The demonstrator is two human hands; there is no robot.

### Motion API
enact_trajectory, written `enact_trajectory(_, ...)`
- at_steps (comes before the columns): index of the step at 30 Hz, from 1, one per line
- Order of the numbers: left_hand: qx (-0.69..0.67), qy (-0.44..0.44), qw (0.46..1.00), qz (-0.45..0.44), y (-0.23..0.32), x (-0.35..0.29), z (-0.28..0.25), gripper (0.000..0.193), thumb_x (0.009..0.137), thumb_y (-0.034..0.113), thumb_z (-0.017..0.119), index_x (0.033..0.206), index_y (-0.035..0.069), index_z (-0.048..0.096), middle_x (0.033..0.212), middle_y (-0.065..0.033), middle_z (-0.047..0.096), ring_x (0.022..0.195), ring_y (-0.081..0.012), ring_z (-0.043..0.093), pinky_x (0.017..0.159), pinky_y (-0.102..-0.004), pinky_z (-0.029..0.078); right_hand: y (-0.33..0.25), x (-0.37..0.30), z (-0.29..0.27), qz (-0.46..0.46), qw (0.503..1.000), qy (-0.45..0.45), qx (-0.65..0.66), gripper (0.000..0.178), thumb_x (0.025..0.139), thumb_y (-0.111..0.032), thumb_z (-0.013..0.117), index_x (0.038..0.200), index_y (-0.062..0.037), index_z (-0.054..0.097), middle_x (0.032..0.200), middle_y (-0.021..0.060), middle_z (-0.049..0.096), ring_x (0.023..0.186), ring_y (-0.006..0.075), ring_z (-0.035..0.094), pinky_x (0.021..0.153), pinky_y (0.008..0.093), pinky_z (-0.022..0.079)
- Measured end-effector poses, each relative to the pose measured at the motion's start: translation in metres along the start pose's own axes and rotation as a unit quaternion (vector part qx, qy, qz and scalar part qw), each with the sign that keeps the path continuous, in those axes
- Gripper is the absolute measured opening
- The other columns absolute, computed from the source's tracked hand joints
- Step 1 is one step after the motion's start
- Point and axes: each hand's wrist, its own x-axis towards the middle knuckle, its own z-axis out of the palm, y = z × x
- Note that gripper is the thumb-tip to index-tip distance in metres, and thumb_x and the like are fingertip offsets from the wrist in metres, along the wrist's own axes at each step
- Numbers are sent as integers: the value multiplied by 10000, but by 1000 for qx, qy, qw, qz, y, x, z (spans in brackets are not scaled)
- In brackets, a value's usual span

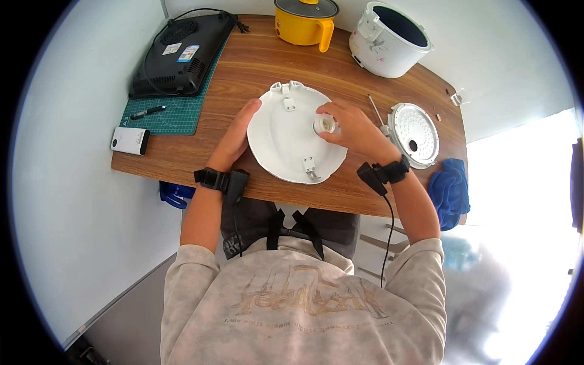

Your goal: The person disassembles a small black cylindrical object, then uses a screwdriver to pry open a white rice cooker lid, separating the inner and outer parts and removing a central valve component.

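Observation:
The white plastic rice cooker lid shell lies with its hollow inside up, near the front of the wooden table. My left hand grips its left rim, thumb along the edge and the other fingers mostly hidden. On the right side of the shell, my right hand has thumb and fingers closed around a small round white cap. Whether the cap is seated in the shell or lifted off it, I cannot tell. A metal-looking clip sits at the shell's near edge, and hinge parts are at the far edge.
Right of the shell are a screwdriver, a perforated round inner lid and a blue cloth. Behind stand a yellow pot and a white rice cooker body. A black appliance, pen, green mat and power bank lie left.

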Motion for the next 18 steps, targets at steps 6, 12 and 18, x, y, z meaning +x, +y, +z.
enact_trajectory(6,-1,6,1000,7,-1,-1,-2,473,1067,433,503,1338,48,549,1279,-86,625,1173,-157,586,1022,-311,459,-29,-12,-34,93,992,70,47,443,845,-219,791,1235,-62,652,1121,159,696,962,296,669,870,392,536)
enact_trajectory(12,8,8,1000,-3,3,-3,2,479,1076,421,482,1335,29,576,1267,-88,649,1153,-164,609,1010,-315,472,25,-39,-28,164,973,161,-11,464,829,-267,809,1208,-37,673,979,150,720,791,254,656,762,368,547)
enact_trajectory(18,-35,-29,999,-8,8,-12,8,552,1098,410,426,1456,-1,513,1393,-113,618,1247,-184,593,1063,-338,463,61,-61,-5,136,980,130,-61,362,869,-242,776,1158,-49,674,1060,177,707,968,382,674,847,455,540)
